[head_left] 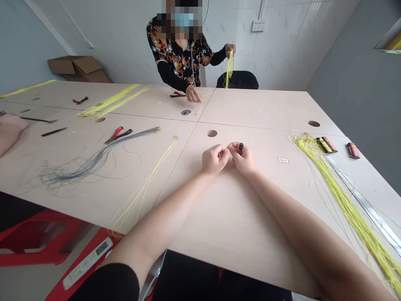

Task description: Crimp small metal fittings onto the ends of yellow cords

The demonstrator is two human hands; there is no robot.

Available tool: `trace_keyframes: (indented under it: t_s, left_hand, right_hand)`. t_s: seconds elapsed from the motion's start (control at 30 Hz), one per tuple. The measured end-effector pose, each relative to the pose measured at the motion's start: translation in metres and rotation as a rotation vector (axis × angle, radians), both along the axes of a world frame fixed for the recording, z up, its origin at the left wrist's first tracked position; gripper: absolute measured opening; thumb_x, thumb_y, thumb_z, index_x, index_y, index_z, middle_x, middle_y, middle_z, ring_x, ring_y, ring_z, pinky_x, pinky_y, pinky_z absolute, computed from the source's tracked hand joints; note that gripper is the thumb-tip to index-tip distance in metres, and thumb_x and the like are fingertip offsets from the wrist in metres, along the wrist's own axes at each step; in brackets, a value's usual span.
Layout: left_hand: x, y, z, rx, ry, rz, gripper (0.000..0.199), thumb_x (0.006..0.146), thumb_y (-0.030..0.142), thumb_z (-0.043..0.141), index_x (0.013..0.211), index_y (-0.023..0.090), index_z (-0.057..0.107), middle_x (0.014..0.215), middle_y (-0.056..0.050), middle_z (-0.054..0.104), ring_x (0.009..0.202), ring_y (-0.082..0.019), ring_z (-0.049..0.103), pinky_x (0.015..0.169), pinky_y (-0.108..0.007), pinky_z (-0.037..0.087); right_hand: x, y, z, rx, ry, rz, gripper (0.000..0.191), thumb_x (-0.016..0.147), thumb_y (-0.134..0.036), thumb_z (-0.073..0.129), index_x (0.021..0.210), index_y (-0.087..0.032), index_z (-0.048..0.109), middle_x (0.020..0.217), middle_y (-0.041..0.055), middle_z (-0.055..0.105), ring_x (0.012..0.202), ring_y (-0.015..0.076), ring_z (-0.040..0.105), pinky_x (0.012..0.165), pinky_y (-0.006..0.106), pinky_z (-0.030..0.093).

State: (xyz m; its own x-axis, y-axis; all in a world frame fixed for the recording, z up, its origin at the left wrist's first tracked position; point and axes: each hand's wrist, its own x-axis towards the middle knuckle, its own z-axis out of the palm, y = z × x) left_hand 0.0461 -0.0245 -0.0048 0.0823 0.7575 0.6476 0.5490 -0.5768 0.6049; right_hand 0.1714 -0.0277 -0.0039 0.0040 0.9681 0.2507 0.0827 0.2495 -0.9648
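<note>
My left hand (215, 159) and my right hand (242, 159) meet fingertip to fingertip over the middle of the pale table. Both are closed in a pinch, on something too small to make out. A dark pen-like tool (241, 149) with a bit of orange stands up between the fingers of my right hand. To the left of my hands lies a thin bunch of yellow wires (156, 167), its tips near the table's middle. A thick yellow wire bundle (338, 188) runs along the right side, next to my right forearm.
Red-handled pliers (117, 134) and a grey wire bundle (103, 154) lie left. Batteries (353, 150), a small label (283, 160) and a round table hole (212, 133) are nearby. Across the table (269, 108), a person (184, 58) holds yellow wires. Another person's arm (11, 129) reaches in left.
</note>
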Motion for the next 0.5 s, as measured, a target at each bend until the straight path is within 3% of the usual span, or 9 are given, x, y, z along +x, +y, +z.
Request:
trace_keyframes:
  t_s: [0.3, 0.5]
  left_hand:
    - [-0.0002, 0.0002, -0.0002, -0.002, -0.004, -0.007, 0.024, 0.079, 0.025, 0.047, 0.057, 0.018, 0.043, 0.05, 0.004, 0.047, 0.046, -0.007, 0.039, 0.049, -0.022, 0.031]
    - [-0.0006, 0.0008, -0.0005, -0.016, -0.01, -0.002, 0.025, 0.079, 0.025, 0.047, 0.056, 0.018, 0.042, 0.05, 0.004, 0.047, 0.047, -0.007, 0.039, 0.049, -0.022, 0.031]
  right_hand:
    - [0.0003, -0.0001, 0.0004, 0.002, -0.003, -0.001, 0.027, 0.08, -0.043, 0.056, 0.072, -0.017, 0.056, 0.058, -0.0026, 0.043, 0.051, 0.008, 0.035, 0.049, 0.024, 0.029]
    - [-0.0015, 0.0035, -0.006, -0.126, 0.14, 0.081, 0.03, 0.078, -0.049, 0.058, 0.077, -0.019, 0.054, 0.055, -0.005, 0.037, 0.046, 0.0072, 0.032, 0.045, 0.023, 0.03]
